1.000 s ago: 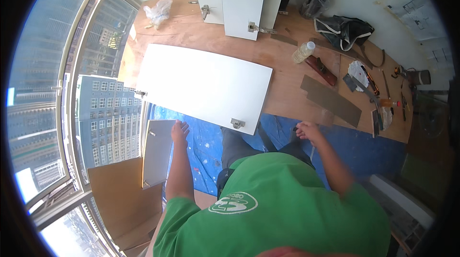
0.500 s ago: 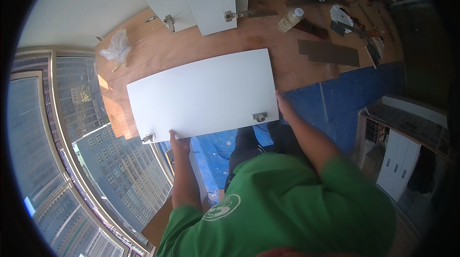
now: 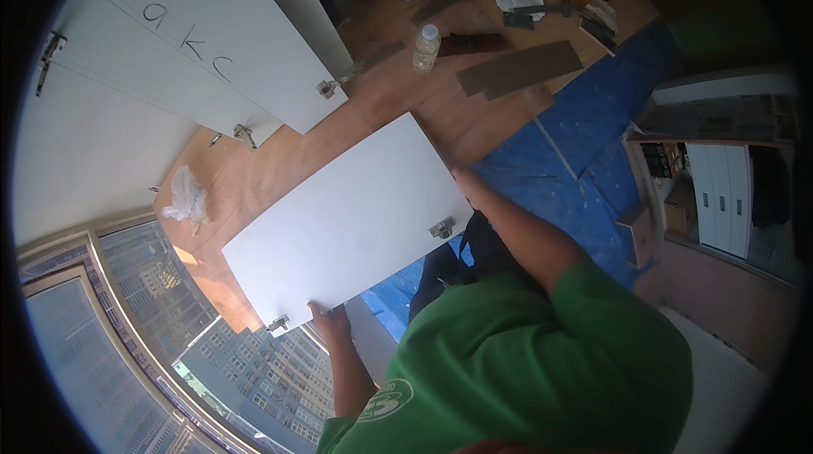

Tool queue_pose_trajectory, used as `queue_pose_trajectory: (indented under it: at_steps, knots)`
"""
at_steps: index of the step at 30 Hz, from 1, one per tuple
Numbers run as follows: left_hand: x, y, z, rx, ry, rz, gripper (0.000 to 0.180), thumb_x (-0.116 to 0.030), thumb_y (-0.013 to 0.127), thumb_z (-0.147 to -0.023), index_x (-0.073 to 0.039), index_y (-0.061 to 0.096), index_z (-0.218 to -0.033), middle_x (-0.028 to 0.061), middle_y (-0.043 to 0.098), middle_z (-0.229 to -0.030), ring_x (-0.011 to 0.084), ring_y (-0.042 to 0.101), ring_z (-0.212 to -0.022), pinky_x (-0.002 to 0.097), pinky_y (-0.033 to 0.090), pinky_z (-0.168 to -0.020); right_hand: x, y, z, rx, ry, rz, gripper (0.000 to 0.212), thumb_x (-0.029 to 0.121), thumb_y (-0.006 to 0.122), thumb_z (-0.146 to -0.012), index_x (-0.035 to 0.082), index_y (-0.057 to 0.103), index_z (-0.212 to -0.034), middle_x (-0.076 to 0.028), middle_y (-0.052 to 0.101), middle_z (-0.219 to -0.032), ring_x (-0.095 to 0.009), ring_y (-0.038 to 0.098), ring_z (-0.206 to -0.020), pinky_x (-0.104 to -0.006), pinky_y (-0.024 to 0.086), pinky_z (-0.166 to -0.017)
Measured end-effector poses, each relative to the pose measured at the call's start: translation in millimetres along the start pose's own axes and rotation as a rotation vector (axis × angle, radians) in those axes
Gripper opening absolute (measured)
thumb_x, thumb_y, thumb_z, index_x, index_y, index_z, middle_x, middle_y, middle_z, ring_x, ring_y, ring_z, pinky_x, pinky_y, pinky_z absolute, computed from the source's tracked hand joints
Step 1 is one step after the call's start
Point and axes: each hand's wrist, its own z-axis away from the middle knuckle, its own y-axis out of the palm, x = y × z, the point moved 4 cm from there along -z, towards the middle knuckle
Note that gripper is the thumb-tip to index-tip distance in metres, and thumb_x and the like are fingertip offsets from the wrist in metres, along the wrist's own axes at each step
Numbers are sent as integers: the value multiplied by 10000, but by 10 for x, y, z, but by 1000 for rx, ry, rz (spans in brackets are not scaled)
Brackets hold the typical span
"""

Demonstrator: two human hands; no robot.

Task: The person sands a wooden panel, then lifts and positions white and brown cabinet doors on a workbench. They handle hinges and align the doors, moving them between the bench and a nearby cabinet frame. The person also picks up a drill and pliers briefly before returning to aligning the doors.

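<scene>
A white cabinet door (image 3: 347, 221) is held in front of me above the wooden surface, running slantwise from lower left to upper right. Two metal hinges are fixed along its near edge: one hinge (image 3: 442, 228) by the right corner, another hinge (image 3: 278, 323) by the left corner. My left hand (image 3: 332, 318) grips the near edge beside the left hinge, thumb on the white face and fingers hidden beneath. At the right-hand short edge, my right hand (image 3: 466, 186) is closed on the door; most of its fingers are out of sight.
More white doors (image 3: 190, 39) with hinges stand upright at the upper left. A plastic bag (image 3: 186, 196) lies on the brown wooden surface (image 3: 318, 147). A clear bottle (image 3: 426, 49), dark boards (image 3: 521, 69) and scattered tools are farther right. Blue sheeting (image 3: 542, 174) covers the floor; windows (image 3: 127, 310) border the left.
The view has turned, so the door now slants more and the upright doors show farther left in the picture. Both hands keep their places on the door's edges.
</scene>
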Motion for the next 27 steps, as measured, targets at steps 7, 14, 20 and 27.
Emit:
queue_pose_trajectory:
  at_steps: [7, 14, 20, 27]
  knots:
    - [-147, -258, -64, 171, 32, -136, 551, -443, 534, -1007, -60, 442, -1392, 122, 495, -1407, 307, 471, -1298, 480, 359, -1132, 477, 68, 405, -326, -138, 32, 596, 474, 375, -1027, -41, 670, -1076, -276, 675, -1101, -416, 643, -1062, -471, 501, -903]
    - [-265, -230, -104, 278, 42, -105, 567, -431, 665, -937, -92, 507, -1364, 86, 601, -1323, 280, 555, -1239, 457, 420, -1086, 279, 36, 643, -306, -28, 25, 662, 535, 430, -1005, -85, 654, -1073, -282, 676, -1083, -431, 631, -1059, -462, 489, -884]
    - [-510, -215, -572, 209, 60, -223, 637, -468, 666, -928, -89, 465, -1397, 83, 578, -1355, 282, 554, -1233, 440, 443, -1052, 180, 256, 910, -363, 16, 67, 733, 613, 413, -981, -76, 662, -984, -260, 679, -1024, -409, 656, -985, -458, 496, -858]
    - [-697, -197, -760, -43, -87, -865, 834, -642, 457, -971, 86, 398, -1375, 258, 680, -1080, 346, 721, -846, 344, 518, -551, 195, 296, 911, -351, 79, 175, 774, 680, 413, -962, -51, 661, -912, -209, 673, -919, -350, 662, -861, -468, 503, -779]
